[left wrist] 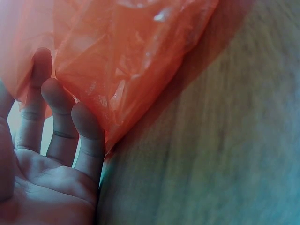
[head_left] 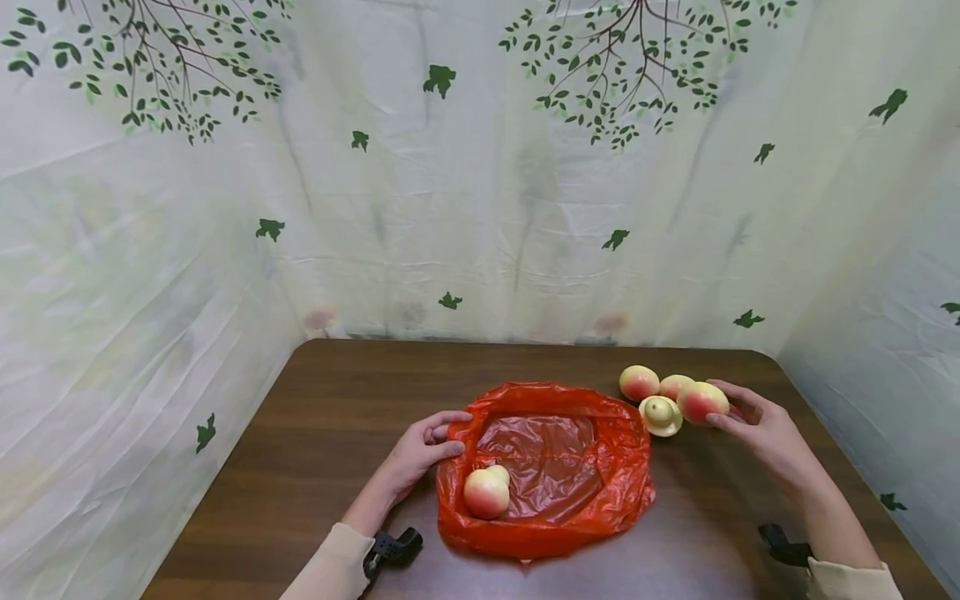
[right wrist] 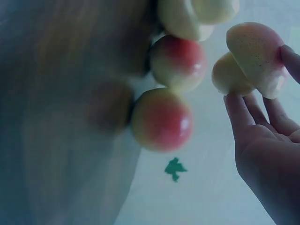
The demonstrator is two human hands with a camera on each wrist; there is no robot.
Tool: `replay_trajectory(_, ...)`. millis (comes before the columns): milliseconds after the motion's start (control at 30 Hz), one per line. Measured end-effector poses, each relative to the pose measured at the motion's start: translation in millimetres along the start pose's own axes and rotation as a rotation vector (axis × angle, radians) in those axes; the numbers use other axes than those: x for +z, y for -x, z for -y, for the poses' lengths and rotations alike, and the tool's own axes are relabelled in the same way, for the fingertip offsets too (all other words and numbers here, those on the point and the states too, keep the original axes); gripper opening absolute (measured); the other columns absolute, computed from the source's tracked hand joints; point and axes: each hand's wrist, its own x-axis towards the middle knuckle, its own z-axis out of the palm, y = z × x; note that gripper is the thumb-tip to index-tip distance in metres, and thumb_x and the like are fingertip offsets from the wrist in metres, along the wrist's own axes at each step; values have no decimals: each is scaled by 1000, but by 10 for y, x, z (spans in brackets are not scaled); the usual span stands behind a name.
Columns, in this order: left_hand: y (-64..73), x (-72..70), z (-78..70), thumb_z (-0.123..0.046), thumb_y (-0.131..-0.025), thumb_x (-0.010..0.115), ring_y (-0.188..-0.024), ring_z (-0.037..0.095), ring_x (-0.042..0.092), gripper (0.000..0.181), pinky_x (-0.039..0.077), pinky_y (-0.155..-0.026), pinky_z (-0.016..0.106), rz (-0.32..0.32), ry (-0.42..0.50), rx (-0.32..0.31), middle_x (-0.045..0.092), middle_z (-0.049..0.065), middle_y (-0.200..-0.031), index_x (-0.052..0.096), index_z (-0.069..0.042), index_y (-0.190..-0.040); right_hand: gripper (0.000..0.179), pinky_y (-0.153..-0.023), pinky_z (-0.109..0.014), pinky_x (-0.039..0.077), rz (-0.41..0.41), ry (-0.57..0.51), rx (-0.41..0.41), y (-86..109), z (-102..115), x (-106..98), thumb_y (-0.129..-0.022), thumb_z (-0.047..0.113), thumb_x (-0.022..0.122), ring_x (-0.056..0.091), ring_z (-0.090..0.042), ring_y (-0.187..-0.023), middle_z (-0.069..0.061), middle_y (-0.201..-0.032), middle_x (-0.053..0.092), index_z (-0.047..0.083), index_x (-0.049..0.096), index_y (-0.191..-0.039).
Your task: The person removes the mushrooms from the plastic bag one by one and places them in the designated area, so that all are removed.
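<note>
A red plastic bag (head_left: 551, 533) lies spread on the table with its mouth facing up. At its left rim my left hand (head_left: 411, 454) pinches the plastic between thumb and fingers; red film (left wrist: 126, 61) covers some fingertips in the left wrist view. One toy mushroom (head_left: 486, 495) with a red and cream cap rests inside the bag at the left. My right hand (head_left: 772, 437) holds another mushroom (head_left: 702, 402) by its fingertips, its cap and pale stem (right wrist: 230, 75) showing in the right wrist view. Several more mushrooms (head_left: 639, 382) sit grouped beside it, one (head_left: 661, 415) with its stem up.
The brown wooden table (head_left: 360, 383) has rounded far corners. A pale curtain (head_left: 480, 208) with leaf prints hangs behind and along both sides. Dark bands (head_left: 393, 548) are worn on both wrists.
</note>
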Motion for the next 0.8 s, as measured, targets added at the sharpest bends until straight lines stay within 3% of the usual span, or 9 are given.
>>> replay_trajectory(200,-8,0,-8,-22,-101,74,-104,19,76,50,66,-89,35,6,11,4,76,11,-125,59,-12,-147,63,-86,-4,52,9,-1,10,33,-133,-18,-102,31,73,53,28,-110,37,-126,53,4,50,-155)
replay_trajectory(400,-9,-1,-11,-22,-101,73,-104,19,76,49,66,-89,35,8,14,4,77,11,-125,59,-12,-147,62,-86,-4,51,15,64,-7,24,-207,-12,-102,29,74,51,27,-109,32,-127,55,0,52,-152)
replay_trajectory(467,-6,1,-10,-22,-101,74,-104,18,76,49,66,-89,35,8,12,4,77,10,-124,59,-12,-147,63,-84,-4,52,14,93,-1,18,-225,-13,-101,29,74,51,26,-106,24,-130,58,-2,52,-151)
replay_trajectory(567,0,4,-10,-22,-101,74,-103,18,76,50,66,-89,35,7,14,4,77,9,-122,59,-11,-147,66,-83,-5,52,17,124,17,13,-253,-15,-101,30,74,50,27,-103,-4,-141,63,-4,50,-153)
replay_trajectory(667,5,4,-5,-22,-101,73,-102,17,76,49,66,-88,34,8,13,3,77,8,-121,58,-11,-147,67,-82,-4,51,31,147,19,12,-295,-20,-102,30,73,47,28,-103,-31,-149,54,-5,48,-153)
replay_trajectory(733,8,5,-4,-22,-102,73,-102,17,76,49,66,-88,34,10,13,4,77,7,-120,58,-11,-147,65,-81,-3,51,34,152,11,11,-316,-24,-102,28,73,46,28,-103,-36,-150,51,-5,49,-153)
replay_trajectory(800,11,5,-5,-22,-102,72,-102,17,76,49,66,-88,34,12,12,5,77,7,-120,58,-12,-147,64,-82,-4,51,40,156,-7,7,-337,-30,-102,26,73,47,28,-104,-33,-149,54,-5,49,-152)
